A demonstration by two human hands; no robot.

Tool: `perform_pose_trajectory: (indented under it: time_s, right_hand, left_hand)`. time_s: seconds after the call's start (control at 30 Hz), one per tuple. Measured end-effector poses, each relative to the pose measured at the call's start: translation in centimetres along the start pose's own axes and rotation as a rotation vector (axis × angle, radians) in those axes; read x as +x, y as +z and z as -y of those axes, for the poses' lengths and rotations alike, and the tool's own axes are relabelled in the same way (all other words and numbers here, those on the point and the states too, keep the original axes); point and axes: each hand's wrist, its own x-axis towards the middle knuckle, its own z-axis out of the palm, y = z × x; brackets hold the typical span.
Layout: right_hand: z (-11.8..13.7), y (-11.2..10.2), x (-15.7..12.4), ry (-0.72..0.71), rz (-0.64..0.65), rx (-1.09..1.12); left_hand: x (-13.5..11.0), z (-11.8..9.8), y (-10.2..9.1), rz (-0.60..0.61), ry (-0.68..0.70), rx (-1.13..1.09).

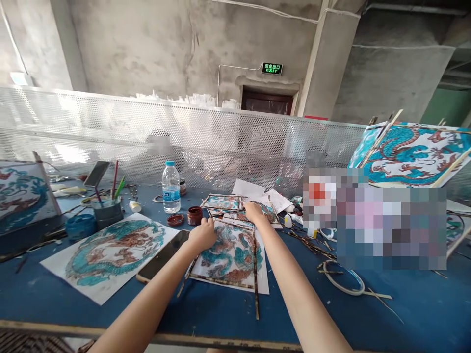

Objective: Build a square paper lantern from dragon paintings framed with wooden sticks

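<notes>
In front of me a dragon painting in teal and reddish brown lies on white paper, with dark thin sticks laid along its edges. My left hand is closed at the painting's upper left corner; whatever its fingers hold is hidden. Just beyond the top edge, my right hand reaches over smaller dragon pictures that also have sticks along their edges. Its fingers look pinched together, but I cannot make out what is in them. A smartphone lies partly behind my left forearm.
Left of the phone lies another dragon painting. A water bottle, an open paint jar and a brush cup stand behind. Loose sticks and a ring of clear tubing lie to the right. A perforated metal screen borders the table.
</notes>
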Motion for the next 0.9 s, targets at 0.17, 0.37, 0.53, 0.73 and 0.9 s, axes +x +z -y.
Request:
perform_pose_trajectory:
  time_s: [0.17,0.37,0.53,0.73,0.9]
  right_hand:
    - [-0.4,-0.4,-0.2,-0.038,-0.086,0.003]
    - [-1.8,-1.8,-0.5,0.007,-0.218,0.009]
    - [-2.6,-2.0,-1.2,0.029,-0.264,0.002]
    - [-3.4,-2.4,-3.6,-0.04,-0.271,-0.039]
    - [-4.3,-3.0,-8.1,-0.118,-0.29,-0.078]
  left_hand:
    - [-0.2,-0.2,-0.1,0.01,0.001,-0.005]
    - [-0.2,-0.1,0.0,0.016,0.007,-0.009]
    - [-0.3,-0.2,-0.2,0.007,0.002,-0.013]
    - [-0.4,-0.3,-0.3,0.003,-0.01,-0.014]
    - [-0.2,-0.2,-0.5,-0.012,-0.029,-0.017]
